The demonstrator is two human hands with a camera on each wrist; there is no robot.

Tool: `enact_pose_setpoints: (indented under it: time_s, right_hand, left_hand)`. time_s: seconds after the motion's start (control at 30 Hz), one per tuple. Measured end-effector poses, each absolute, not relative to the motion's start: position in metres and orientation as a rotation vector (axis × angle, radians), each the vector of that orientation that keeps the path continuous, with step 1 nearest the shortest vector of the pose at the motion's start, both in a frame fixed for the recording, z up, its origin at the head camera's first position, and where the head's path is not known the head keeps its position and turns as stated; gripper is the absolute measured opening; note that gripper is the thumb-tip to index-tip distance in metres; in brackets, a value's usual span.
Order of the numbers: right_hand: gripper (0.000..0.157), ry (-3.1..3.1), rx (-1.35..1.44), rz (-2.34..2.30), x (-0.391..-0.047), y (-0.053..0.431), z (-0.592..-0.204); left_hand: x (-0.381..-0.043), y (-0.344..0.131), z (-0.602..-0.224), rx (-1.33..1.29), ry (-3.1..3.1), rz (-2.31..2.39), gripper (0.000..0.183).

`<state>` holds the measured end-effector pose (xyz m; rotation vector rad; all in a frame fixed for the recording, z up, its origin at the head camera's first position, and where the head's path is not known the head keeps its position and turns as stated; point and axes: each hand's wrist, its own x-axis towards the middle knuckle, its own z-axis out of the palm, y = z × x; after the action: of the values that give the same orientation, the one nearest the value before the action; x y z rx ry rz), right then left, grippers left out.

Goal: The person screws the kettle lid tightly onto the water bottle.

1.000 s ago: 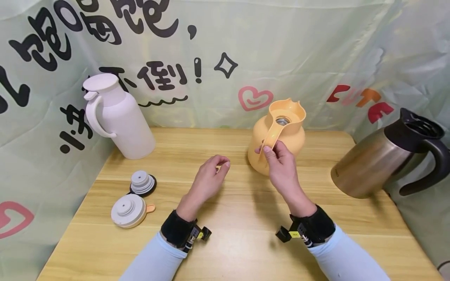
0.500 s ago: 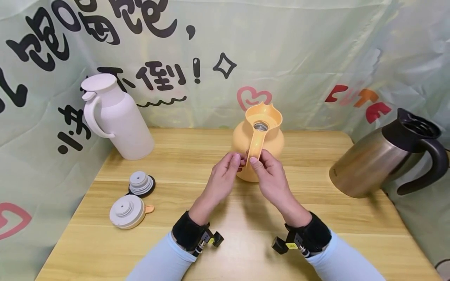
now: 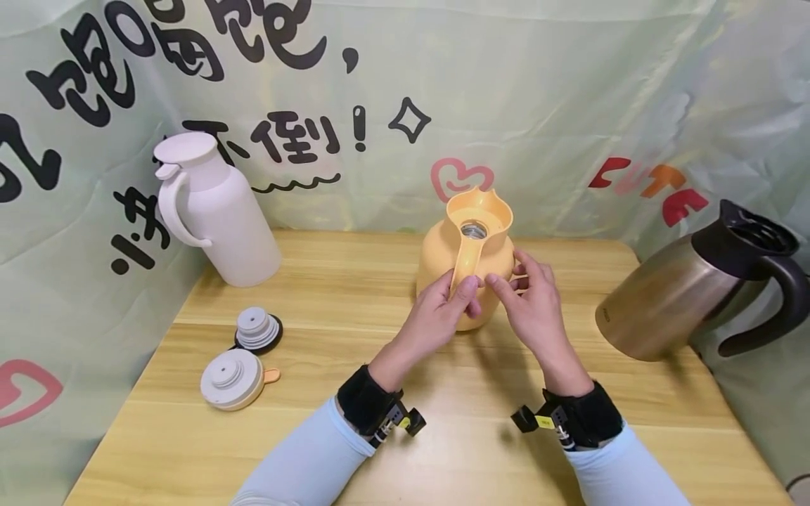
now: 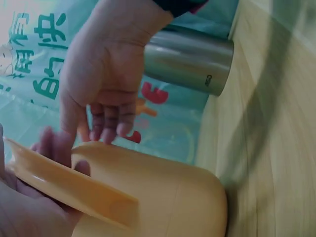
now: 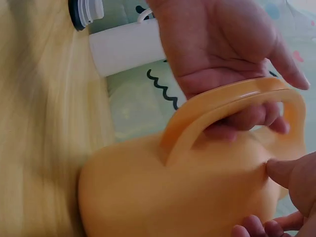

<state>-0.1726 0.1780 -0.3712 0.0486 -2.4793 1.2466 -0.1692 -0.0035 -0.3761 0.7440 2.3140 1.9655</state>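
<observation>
An orange thermos jug (image 3: pixel 436 254) stands upright on the table, its spouted top uncovered and a metallic inner mouth showing. My left hand (image 3: pixel 429 320) holds its handle (image 3: pixel 467 258), with the fingers passed through the loop, as the right wrist view shows. On the other side of the handle, my right hand (image 3: pixel 536 309) touches the jug's body with thumb and fingertips. Its fingers are loosely bent in the left wrist view. Part of the jug's lower front is covered by both hands.
A pale lilac jug (image 3: pixel 224 225) stands at the back left. Two stoppers, one black-rimmed (image 3: pixel 256 329) and one with an orange tab (image 3: pixel 230 379), lie on the left of the wooden table (image 3: pixel 443 450). At the right is a steel jug (image 3: pixel 671 295) with a black handle.
The orange jug has come leftward toward the middle. My left hand has moved right and taken its handle; my right hand has let go of the handle and shifted to the jug's right side.
</observation>
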Motion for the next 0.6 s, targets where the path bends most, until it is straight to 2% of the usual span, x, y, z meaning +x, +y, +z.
enact_pose_setpoints:
  time_s: [0.13,0.6]
  right_hand:
    - [0.078,-2.505,0.069,1.239,-0.176,0.176,-0.379]
    - [0.074,-2.467,0.127,1.280,-0.175,0.167,-0.384]
  left_hand:
    - [-0.168,-0.001,-0.377,0.740,2.351,1.956,0.043]
    - [-0.157,-0.006,-0.381,0.685,2.429,1.969,0.040]
